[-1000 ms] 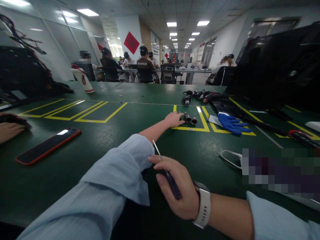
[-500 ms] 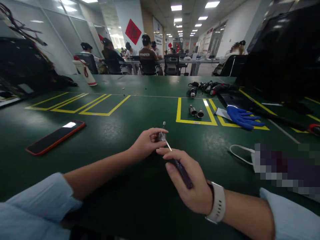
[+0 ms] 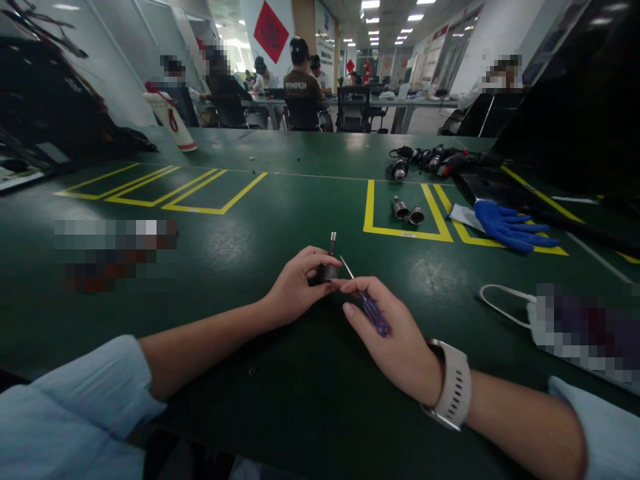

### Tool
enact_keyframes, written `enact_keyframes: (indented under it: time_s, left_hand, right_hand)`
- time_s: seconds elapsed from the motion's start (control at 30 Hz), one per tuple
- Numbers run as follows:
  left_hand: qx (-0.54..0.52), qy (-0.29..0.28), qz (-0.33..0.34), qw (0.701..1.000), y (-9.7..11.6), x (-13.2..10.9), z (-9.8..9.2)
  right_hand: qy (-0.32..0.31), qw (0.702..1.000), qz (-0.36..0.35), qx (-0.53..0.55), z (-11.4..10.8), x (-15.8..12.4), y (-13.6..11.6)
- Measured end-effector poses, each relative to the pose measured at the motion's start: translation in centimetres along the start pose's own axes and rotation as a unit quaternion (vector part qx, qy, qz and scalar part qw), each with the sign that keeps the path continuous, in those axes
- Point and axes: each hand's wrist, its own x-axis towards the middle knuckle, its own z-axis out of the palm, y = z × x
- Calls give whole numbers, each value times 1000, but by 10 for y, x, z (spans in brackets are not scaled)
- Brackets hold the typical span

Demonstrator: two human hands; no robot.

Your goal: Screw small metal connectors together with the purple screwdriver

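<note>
Between the thumb and fingers of my left hand (image 3: 299,283) is a small metal part (image 3: 329,271), round at its base with a thin stem pointing up and away. My right hand (image 3: 387,330) grips a screwdriver (image 3: 374,315) by its purple handle. The thin shaft points up and left, its tip just right of the metal part; whether it touches cannot be told. The fingertips of both hands nearly meet. Two similar metal parts (image 3: 409,212) lie farther off, inside a yellow-taped box.
On the green table (image 3: 210,373) a blue glove (image 3: 510,223) lies right, behind a white-looped bag (image 3: 543,327). Black cables (image 3: 425,159) are at the back right. A white bottle (image 3: 173,120) stands back left, near a blurred phone (image 3: 115,257). People sit beyond.
The screwdriver's tip has moved off the front of the metal part to its right side. The metal part stands more upright. My view has tilted down a little.
</note>
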Motion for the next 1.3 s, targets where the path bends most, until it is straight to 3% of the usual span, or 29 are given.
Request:
enact_keyframes:
  time_s: [0.33,0.57,0.77,0.9,1.0,1.07,1.3]
  left_hand:
    - [-34,1,-9,999,-4,1,1]
    - [-94,12,-107,990,3,4,-1]
    - [-131,45,-164,977,3,6,-1]
    - [-176,74,-161,968,0,8,0]
    - [-212,96,-172,957,0,12,-1]
    - [-250,105,-191,943,2,15,-4]
    - [-351,128,-233,898,5,25,-16]
  right_hand:
    - [8,1000,7,17,0,-1,-1]
    - [44,996,51,51,-1,0,5]
    - [63,997,-33,23,-1,-5,1]
    - [-55,985,-155,-53,5,-14,-8]
    - [-206,944,-239,-98,16,-18,-13]
    - [-272,915,-267,-133,26,-20,-14]
    - [-281,890,-317,-171,53,-17,-8]
